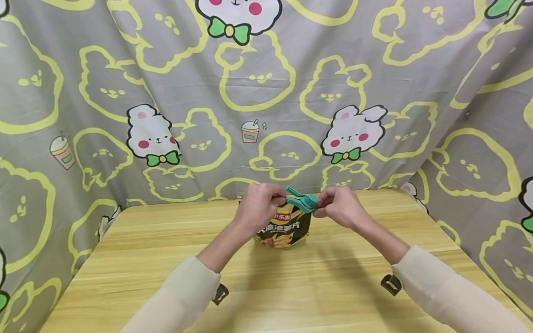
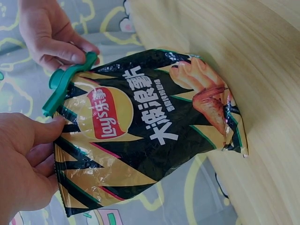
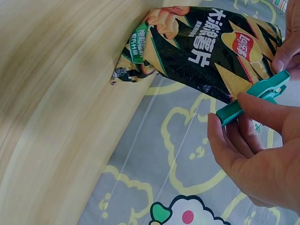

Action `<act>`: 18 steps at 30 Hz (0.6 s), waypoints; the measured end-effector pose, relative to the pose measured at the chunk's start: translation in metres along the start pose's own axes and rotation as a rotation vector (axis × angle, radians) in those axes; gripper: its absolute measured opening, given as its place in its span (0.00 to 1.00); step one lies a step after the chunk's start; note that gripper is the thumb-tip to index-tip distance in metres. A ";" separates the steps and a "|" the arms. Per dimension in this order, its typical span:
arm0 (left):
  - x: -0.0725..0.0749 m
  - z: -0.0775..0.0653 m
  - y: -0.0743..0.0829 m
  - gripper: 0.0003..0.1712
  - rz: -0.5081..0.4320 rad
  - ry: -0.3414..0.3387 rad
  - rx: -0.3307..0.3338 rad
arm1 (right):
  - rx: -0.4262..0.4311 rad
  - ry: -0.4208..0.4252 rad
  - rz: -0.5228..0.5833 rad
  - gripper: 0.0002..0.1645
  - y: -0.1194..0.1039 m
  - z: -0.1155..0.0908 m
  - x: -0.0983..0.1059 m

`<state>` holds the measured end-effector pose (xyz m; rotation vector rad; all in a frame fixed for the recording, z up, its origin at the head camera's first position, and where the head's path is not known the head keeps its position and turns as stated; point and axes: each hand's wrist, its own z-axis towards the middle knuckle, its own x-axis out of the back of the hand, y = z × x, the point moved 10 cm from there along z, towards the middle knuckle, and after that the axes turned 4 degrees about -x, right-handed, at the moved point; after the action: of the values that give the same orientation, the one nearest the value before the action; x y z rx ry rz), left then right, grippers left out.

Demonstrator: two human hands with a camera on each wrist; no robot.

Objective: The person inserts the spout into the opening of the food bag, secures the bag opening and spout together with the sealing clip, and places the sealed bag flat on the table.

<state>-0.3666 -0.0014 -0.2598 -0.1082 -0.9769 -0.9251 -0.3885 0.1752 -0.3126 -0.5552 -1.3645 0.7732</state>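
Note:
A black and gold Lay's chip bag [image 1: 283, 234] stands at the far side of the table, its bottom on the wood. My left hand [image 1: 257, 202] pinches the top edge of the bag between thumb and fingers, as the left wrist view shows. In my right hand [image 3: 262, 145] is a teal bag clip [image 3: 243, 101], held by one end between thumb and fingers. The clip's two arms spread apart in the head view. Its far end lies at the bag's top edge, close to the left thumb.
The wooden table [image 1: 163, 274] reaches back to a grey curtain [image 1: 179, 90] printed with cartoon animals, which also hangs along both sides. A small black piece [image 1: 220, 294] shows at the left sleeve cuff, and a similar black piece [image 1: 391, 284] at the right cuff.

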 end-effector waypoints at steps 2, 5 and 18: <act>0.000 0.000 0.000 0.09 0.002 0.001 0.001 | 0.000 0.002 0.003 0.11 0.000 0.001 0.000; 0.000 0.000 0.000 0.08 0.007 0.003 0.001 | -0.006 -0.002 0.009 0.12 0.001 0.001 0.000; 0.000 -0.001 -0.004 0.03 0.004 -0.018 0.059 | 0.026 -0.011 0.034 0.18 -0.001 0.001 -0.003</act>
<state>-0.3692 -0.0046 -0.2615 -0.0682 -1.0193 -0.8924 -0.3892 0.1722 -0.3132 -0.5557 -1.3560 0.8222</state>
